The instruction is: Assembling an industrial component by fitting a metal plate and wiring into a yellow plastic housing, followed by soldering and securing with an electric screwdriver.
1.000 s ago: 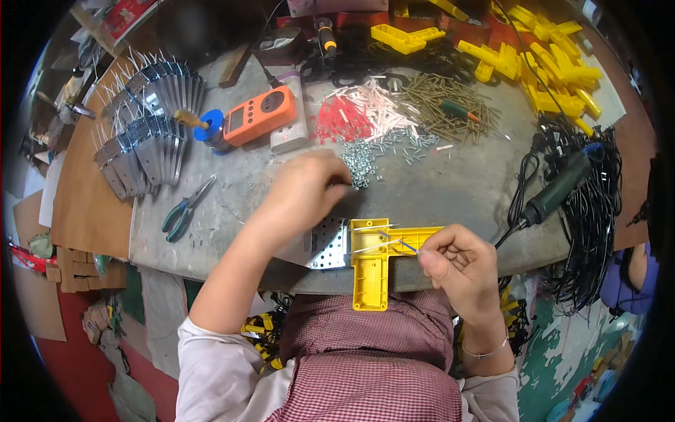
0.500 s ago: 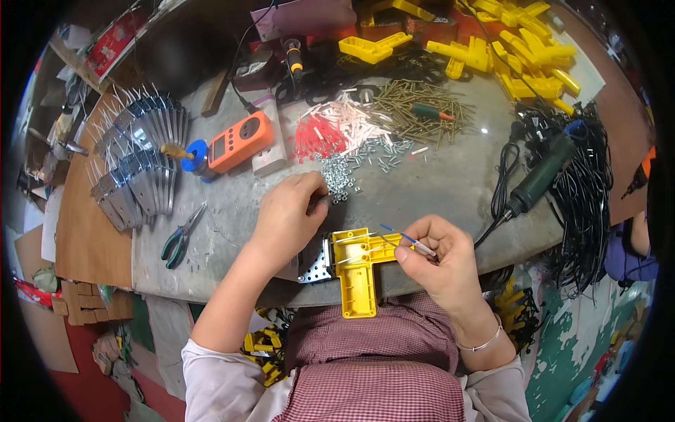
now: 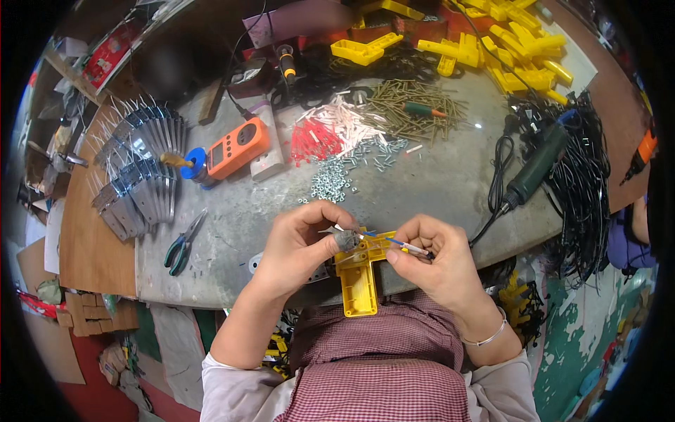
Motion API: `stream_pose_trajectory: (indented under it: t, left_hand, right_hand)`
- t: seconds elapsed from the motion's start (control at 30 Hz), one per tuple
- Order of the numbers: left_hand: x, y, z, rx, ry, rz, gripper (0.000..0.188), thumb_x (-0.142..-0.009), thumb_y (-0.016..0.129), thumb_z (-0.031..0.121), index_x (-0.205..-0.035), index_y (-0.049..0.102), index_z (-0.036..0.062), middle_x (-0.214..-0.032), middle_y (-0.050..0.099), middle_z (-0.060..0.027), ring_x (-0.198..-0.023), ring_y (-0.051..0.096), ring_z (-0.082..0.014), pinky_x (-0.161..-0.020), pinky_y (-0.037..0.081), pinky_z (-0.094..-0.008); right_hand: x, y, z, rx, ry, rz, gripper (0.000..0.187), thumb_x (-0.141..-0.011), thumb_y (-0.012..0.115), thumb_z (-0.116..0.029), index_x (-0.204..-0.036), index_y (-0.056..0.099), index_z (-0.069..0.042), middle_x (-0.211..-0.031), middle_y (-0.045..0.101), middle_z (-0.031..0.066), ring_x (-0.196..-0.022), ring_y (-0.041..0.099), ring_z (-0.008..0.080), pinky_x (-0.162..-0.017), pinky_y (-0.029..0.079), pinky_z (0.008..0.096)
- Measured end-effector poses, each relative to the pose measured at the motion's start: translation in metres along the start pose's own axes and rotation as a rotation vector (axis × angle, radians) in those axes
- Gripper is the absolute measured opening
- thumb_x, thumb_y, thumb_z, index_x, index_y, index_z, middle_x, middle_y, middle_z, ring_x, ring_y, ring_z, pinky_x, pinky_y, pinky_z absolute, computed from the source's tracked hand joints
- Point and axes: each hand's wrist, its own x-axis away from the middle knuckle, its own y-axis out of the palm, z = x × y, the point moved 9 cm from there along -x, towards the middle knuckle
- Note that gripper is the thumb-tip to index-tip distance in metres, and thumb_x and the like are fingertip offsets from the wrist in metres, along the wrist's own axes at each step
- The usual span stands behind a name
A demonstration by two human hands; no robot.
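A yellow plastic half-shell (image 3: 360, 292) lies at the table's front edge, its hollow side up. Beside it, mostly behind my left wrist, a perforated metal plate (image 3: 318, 273) shows. My left hand (image 3: 302, 246) is over the shell's left end, thumb and forefinger pinched together; the thumb tip is dark grey. A small pale bit shows at those fingertips, too small to name. My right hand (image 3: 439, 253) pinches a thin blue wire (image 3: 395, 241) with a white sleeve over the shell's right arm. The blue wire's end points toward my left fingertips.
Beyond my hands lie piles of nuts (image 3: 329, 181), screws (image 3: 380, 153), red sleeves (image 3: 315, 139), white sleeves (image 3: 344, 119) and brass-coloured pins (image 3: 401, 102). Pliers (image 3: 184, 246), an orange meter (image 3: 239, 149) and metal plates (image 3: 133, 197) are left; a dark green power tool (image 3: 538, 169) and black cords (image 3: 580, 190) right.
My left hand has come from the nut pile toward me and right, over the shell, close to the wire. My right hand stays nearly in place, holding the wire.
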Motion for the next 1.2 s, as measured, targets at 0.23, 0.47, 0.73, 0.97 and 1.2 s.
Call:
stream_pose_trajectory:
  t: [0.23, 0.47, 0.73, 0.97, 1.2]
  left_hand:
    - [0.003, 0.002, -0.005, 0.079, -0.073, 0.004, 0.023, -0.076, 0.076, 0.005, -0.093, 0.061, 0.0014, -0.093, 0.065, -0.0061, -0.087, 0.061, -0.0133, -0.081, 0.049, -0.0279]
    - [0.007, 0.005, 0.003, -0.078, 0.019, -0.015, 0.022, -0.076, 0.061, -0.003, -0.098, 0.061, -0.0036, -0.096, 0.064, -0.0055, -0.086, 0.06, -0.0094, -0.077, 0.051, -0.0244]
    - [0.009, 0.004, 0.015, -0.17, 0.083, 0.019, 0.017, -0.076, 0.061, -0.002, -0.093, 0.063, -0.0042, -0.094, 0.065, -0.0062, -0.087, 0.061, -0.0113, -0.08, 0.052, -0.0262]
    - [0.012, 0.005, 0.018, -0.248, 0.098, 0.009, 0.015, -0.077, 0.063, -0.002, -0.091, 0.065, -0.0045, -0.092, 0.065, -0.0082, -0.086, 0.062, -0.014, -0.077, 0.051, -0.0276]
    - [0.015, 0.01, 0.022, -0.218, 0.148, 0.044, 0.012, -0.076, 0.067, -0.002, -0.087, 0.063, -0.0055, -0.088, 0.063, -0.0097, -0.08, 0.061, -0.0147, -0.074, 0.05, -0.0267]
  right_hand:
    - [0.002, 0.001, -0.002, 0.025, -0.001, -0.017, 0.012, -0.083, 0.069, -0.007, -0.086, 0.061, 0.002, -0.065, 0.053, -0.0053, -0.057, 0.04, -0.0007, -0.049, 0.032, 0.019]
    - [0.003, 0.002, -0.001, 0.03, 0.027, -0.028, 0.011, -0.082, 0.068, -0.006, -0.085, 0.061, 0.001, -0.064, 0.052, -0.0057, -0.056, 0.04, -0.001, -0.049, 0.032, 0.019]
    - [0.005, 0.001, -0.001, 0.047, 0.043, -0.034, 0.012, -0.082, 0.068, -0.007, -0.086, 0.06, 0.001, -0.061, 0.05, -0.0065, -0.055, 0.04, -0.0011, -0.048, 0.032, 0.0195]
    - [0.006, 0.002, -0.004, 0.119, 0.014, -0.06, 0.016, -0.081, 0.07, -0.012, -0.086, 0.061, -0.001, -0.065, 0.055, -0.0034, -0.061, 0.047, 0.0014, -0.054, 0.04, 0.0197]
    - [0.007, 0.003, -0.003, 0.104, 0.012, -0.091, 0.014, -0.082, 0.07, -0.011, -0.086, 0.06, -0.001, -0.065, 0.051, -0.0054, -0.06, 0.043, 0.0007, -0.052, 0.035, 0.0193]
